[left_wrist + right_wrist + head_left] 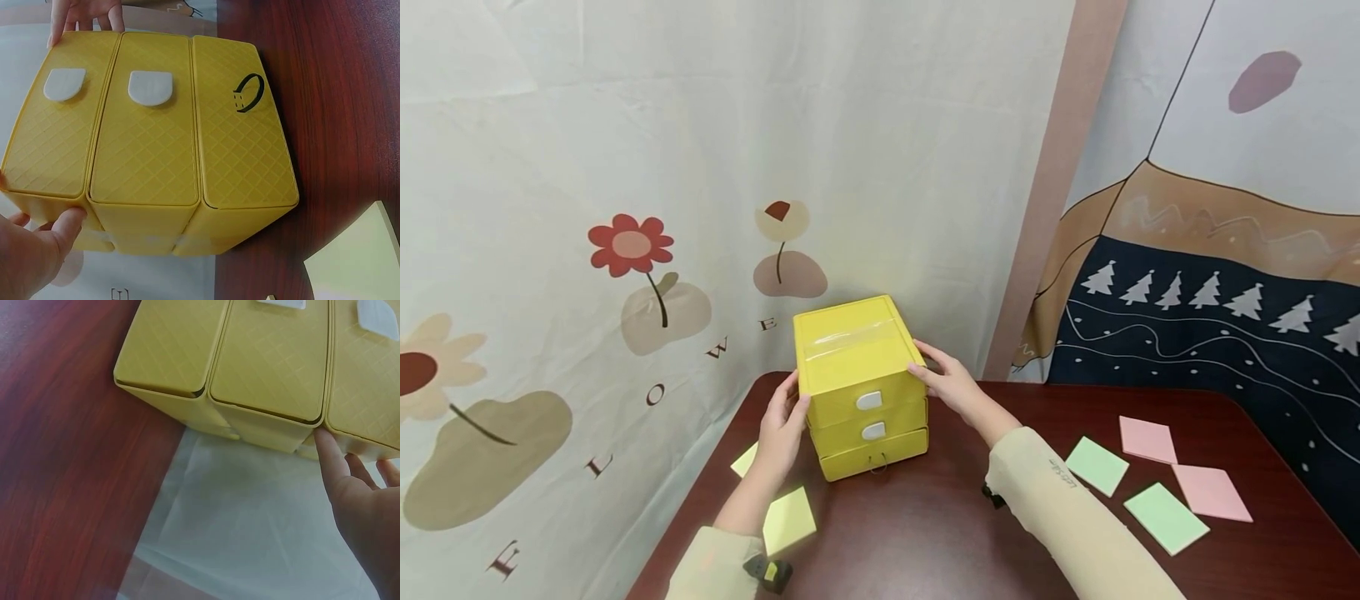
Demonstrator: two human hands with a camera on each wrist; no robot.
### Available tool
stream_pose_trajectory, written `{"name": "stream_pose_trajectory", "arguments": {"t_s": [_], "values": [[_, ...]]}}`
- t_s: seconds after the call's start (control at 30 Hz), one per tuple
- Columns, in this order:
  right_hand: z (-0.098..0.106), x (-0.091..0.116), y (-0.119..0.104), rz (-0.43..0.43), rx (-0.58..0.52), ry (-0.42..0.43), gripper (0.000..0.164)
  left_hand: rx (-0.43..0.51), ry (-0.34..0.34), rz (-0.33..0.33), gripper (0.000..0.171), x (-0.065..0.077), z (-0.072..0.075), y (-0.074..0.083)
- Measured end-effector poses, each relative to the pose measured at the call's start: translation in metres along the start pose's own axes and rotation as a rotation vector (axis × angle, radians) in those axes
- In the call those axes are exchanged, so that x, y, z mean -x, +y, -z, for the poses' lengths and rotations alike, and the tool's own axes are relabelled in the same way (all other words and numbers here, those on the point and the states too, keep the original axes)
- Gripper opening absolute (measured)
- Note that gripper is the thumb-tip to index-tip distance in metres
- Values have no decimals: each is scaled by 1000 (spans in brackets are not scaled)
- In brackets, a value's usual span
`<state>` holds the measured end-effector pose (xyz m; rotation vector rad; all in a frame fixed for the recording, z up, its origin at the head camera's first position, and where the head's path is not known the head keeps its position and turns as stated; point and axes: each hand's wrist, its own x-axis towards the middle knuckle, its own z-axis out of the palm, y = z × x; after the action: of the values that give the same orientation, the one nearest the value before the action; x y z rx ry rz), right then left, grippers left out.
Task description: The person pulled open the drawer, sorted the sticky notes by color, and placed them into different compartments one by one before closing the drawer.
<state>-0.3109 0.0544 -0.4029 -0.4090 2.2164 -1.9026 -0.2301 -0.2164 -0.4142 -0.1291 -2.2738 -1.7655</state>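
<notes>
A yellow three-drawer storage box (pixel 857 367) stands on the table near the curtain, its drawers closed. The upper two drawers carry white tab pulls (pixel 150 87); the lowest has a thin dark loop (pixel 251 94). Clear tape (pixel 850 333) crosses the top. My left hand (pixel 780 429) holds the upper left side of the box, its thumb (pixel 69 228) against that side. Opposite it, my right hand (pixel 951 382) holds the upper right side, thumb near the front edge. In the right wrist view, the right hand (pixel 369 500) touches the box's side below the drawer fronts.
Yellow sticky-note pads (pixel 790 521) lie at the left, one partly behind the left forearm. Two green pads (pixel 1167 517) and two pink pads (pixel 1212 492) lie on the right of the dark red table (pixel 955 533). A printed curtain (pixel 887 167) hangs close behind the box.
</notes>
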Motion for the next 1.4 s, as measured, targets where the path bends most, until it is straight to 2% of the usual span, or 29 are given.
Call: {"name": "stream_pose_trajectory", "arguments": {"t_s": [0.27,0.63,1.07,1.4], "values": [[9,11,1,9,-26,18,61,56,-17,31,53,-2,-7,0],[19,25,0,8,-33,35,64,71,-34,4,52,-5,-17,-3],[29,39,6,-21,0,129,63,101,-81,20,53,-9,-30,-2],[38,48,7,-44,-7,149,64,107,-86,-44,50,-13,-43,-1]]}}
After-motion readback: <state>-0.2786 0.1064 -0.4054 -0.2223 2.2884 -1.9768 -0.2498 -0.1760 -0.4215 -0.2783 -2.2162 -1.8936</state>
